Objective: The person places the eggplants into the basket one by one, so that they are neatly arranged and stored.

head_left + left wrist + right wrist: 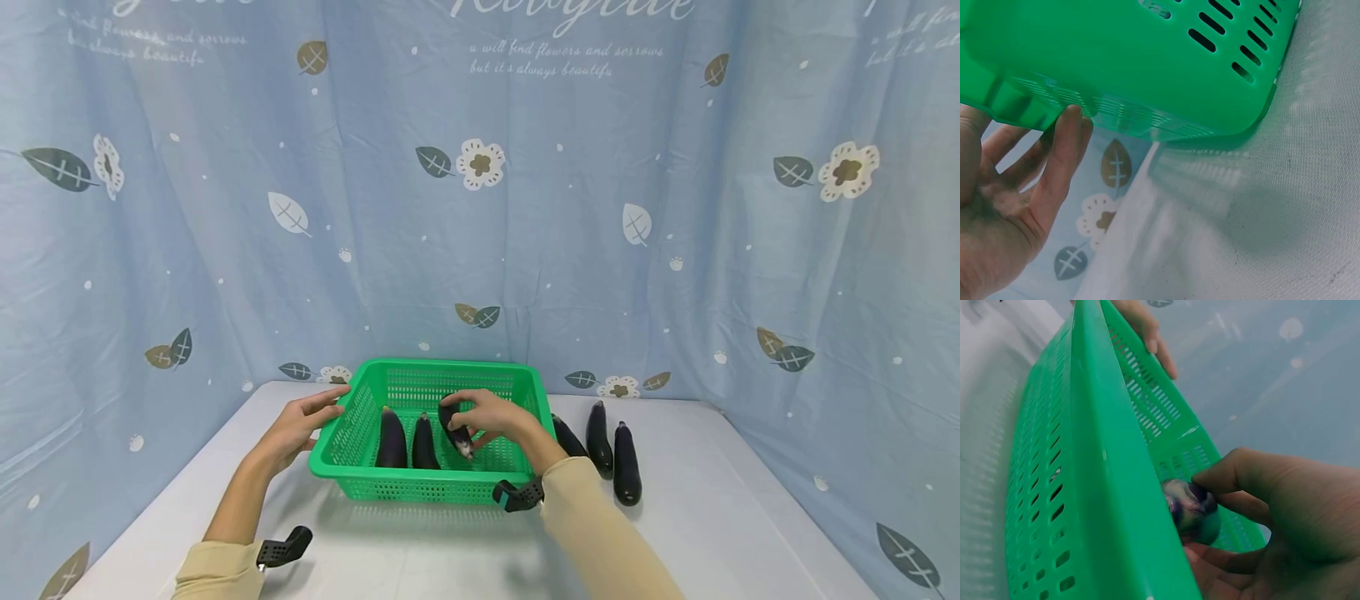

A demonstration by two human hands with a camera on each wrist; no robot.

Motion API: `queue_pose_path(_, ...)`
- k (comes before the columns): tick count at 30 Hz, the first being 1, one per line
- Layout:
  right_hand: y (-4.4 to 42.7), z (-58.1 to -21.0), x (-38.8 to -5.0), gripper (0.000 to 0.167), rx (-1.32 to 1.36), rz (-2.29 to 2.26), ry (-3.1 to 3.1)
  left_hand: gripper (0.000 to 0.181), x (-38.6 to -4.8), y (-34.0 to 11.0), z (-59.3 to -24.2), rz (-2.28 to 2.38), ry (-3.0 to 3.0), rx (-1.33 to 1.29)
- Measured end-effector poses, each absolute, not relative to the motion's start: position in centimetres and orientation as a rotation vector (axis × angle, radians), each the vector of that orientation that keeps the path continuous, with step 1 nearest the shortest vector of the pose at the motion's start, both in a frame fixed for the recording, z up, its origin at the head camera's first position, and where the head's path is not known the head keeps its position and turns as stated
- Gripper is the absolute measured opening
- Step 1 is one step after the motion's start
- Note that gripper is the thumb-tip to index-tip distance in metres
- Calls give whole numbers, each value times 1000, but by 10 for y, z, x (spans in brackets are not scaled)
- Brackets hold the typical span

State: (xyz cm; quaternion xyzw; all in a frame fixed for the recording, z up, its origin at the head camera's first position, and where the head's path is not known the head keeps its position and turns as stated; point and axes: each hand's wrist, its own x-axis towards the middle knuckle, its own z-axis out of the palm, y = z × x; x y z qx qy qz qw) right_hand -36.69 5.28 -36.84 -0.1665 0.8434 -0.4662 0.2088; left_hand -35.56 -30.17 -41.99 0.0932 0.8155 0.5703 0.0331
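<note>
A green plastic basket stands on the white table, with two dark purple eggplants lying in it: a left eggplant and a middle eggplant. Inside its right half, my right hand grips a third eggplant between thumb and fingers. That eggplant's pale, mottled end shows in the right wrist view, while the basket wall hides part of it. At the basket's left rim, my left hand touches the edge from outside with fairly straight fingers, as the left wrist view also shows.
Several more eggplants lie on the table right of the basket, among them a far-right eggplant and one beside it. A blue printed curtain surrounds the white table at the back and sides.
</note>
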Motion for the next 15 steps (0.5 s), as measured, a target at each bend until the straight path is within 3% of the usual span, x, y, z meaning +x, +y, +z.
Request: queue_pose_path(15, 44, -376, -371, 46, -444, -1236, 2297, 63, -357, -303, -420, 1753, 2513, 308)
